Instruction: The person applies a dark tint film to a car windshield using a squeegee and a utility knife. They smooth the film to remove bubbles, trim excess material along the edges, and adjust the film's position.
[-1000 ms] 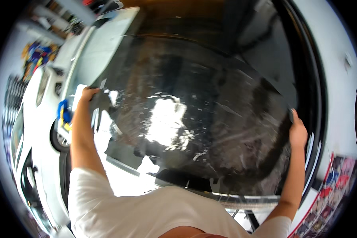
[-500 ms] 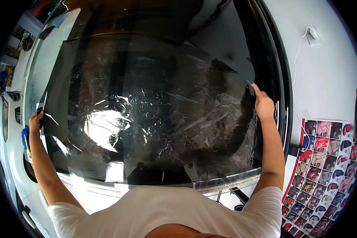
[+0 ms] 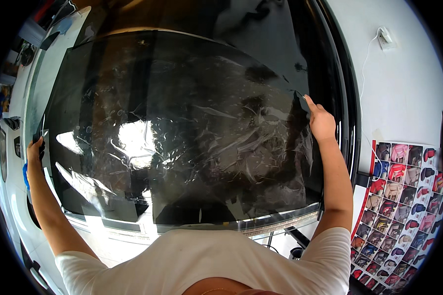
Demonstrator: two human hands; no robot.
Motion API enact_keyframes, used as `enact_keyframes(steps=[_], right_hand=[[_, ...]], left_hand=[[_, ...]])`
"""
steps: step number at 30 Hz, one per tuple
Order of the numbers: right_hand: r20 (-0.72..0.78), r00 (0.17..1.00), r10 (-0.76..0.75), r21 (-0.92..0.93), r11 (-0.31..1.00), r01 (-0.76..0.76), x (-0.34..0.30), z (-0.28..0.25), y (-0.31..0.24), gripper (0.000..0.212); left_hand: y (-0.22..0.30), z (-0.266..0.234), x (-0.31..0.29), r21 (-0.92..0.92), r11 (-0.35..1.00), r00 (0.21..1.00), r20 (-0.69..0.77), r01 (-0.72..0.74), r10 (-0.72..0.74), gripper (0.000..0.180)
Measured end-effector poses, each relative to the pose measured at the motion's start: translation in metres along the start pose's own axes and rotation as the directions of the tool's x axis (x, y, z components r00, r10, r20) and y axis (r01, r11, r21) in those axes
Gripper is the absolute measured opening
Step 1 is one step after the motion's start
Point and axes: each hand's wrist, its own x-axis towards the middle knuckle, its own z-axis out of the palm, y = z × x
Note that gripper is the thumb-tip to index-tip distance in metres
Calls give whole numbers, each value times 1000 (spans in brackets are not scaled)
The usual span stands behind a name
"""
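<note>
A large sheet of dark, glossy tint film (image 3: 182,103) spreads across the table in front of me. Creases and bright reflections run over its middle and near part. Out to the left, my left hand (image 3: 35,149) is closed on the sheet's side edge, its fingertips pinching the dark film. On the opposite side, my right hand (image 3: 322,123) pinches the film's right edge between thumb and outstretched index finger. Both arms are spread wide, and the film's far edge curves between the hands.
The table's pale, ruler-like near edge (image 3: 280,223) runs by my shirt. On the right wall are a socket with a white plug and cable (image 3: 386,38) and a poster of car seat pictures (image 3: 396,206). A white car (image 3: 12,172) stands at the left.
The whole view has shifted slightly. The film's far edge now bows farther away from me, and its creases and reflections have changed shape. Both hands keep their grip and have moved slightly left.
</note>
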Motion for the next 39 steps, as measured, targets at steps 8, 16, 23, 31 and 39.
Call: enact_keyframes(steps=[8, 16, 23, 31, 39], right_hand=[[15, 999, -40, 18, 999, 40, 11, -1, -14, 57], [28, 999, -47, -47, 998, 48, 18, -6, -16, 58], [36, 993, -114, -47, 992, 115, 19, -2, -10, 64], [6, 993, -116, -68, 991, 116, 13, 1, -5, 63], [-78, 996, -37, 13, 999, 38, 10, 17, -4, 59]], left_hand=[[-6, -5, 16, 50, 996, 997, -44, -68, 70, 20], [13, 17, 69, 272, 946, 968, -125, -178, 218, 34], [-19, 16, 96, 289, 950, 961, -206, -118, 182, 36], [-38, 13, 116, 260, 966, 994, -100, -15, 42, 36], [-39, 2, 91, 556, 828, 927, -268, -74, 263, 63]])
